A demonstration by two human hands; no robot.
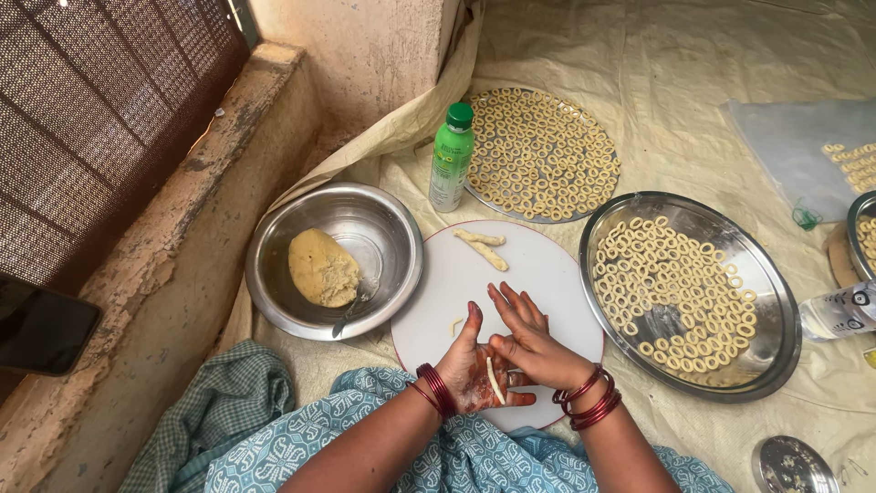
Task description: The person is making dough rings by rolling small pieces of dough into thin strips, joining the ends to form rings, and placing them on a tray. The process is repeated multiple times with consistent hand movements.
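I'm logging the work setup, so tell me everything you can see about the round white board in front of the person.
The board is a round, flat white disc with a thin red rim, likely plastic. It lies flat on the cream sheet, between the steel bowl and the steel tray. Two short dough pieces rest near its far edge and a small scrap lies near the middle. Both hands, left and right, are above its near part, hiding that edge.

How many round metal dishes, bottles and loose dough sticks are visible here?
Round metal dishes: 5, including the bowl holding a dough lump
Bottles: 2, the green bottle and a clear bottle
Dough sticks: 3
Total: 10
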